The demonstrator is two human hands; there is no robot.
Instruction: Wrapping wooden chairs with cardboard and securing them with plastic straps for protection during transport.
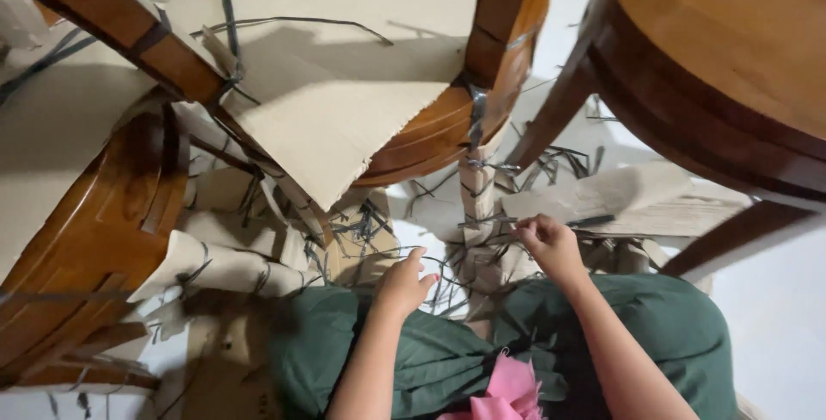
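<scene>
Your fingers on the right hand (549, 243) pinch a dark plastic strap (490, 222) that runs across the cardboard-wrapped chair leg (478, 192). Your left hand (404, 282) is loosely curled, fingers bent around another thin strap loop (379, 252) just left of that leg. Loose cut straps (366, 222) litter the floor (774, 299) beside torn cardboard (335, 119).

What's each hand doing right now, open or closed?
Left hand: fingers curled around a thin dark strap.
Right hand: closed, pinching a strap at the wrapped chair leg.
</scene>
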